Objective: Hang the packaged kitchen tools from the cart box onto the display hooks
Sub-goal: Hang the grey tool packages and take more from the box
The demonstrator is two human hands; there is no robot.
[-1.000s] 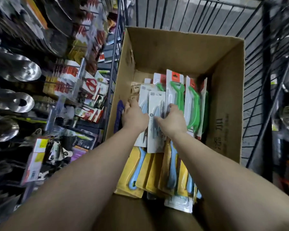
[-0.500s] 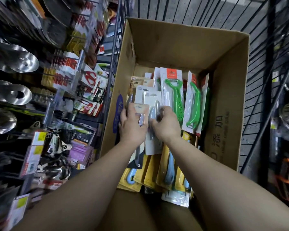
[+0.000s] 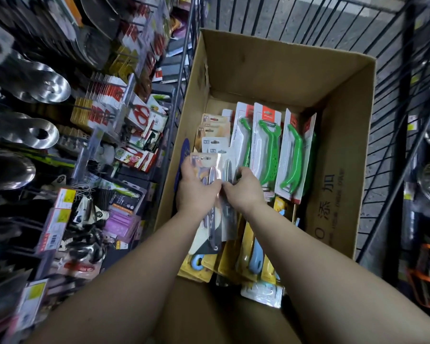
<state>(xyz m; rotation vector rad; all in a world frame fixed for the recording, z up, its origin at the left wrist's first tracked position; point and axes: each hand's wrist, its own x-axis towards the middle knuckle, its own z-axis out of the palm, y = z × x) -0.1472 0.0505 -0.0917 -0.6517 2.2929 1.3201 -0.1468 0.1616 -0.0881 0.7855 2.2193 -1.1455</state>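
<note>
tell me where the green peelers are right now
In the head view the green peelers stand in the cardboard box toward its far right, just right of the right hand and beyond the yellow-carded tools.

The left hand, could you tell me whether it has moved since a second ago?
Yes. The left hand has come back from the upright cards toward the near end of the cardboard box, and now grips a clear-fronted packet.

Both forearms reach forward, left hand and right hand side by side, fingers curled in grips.
</note>
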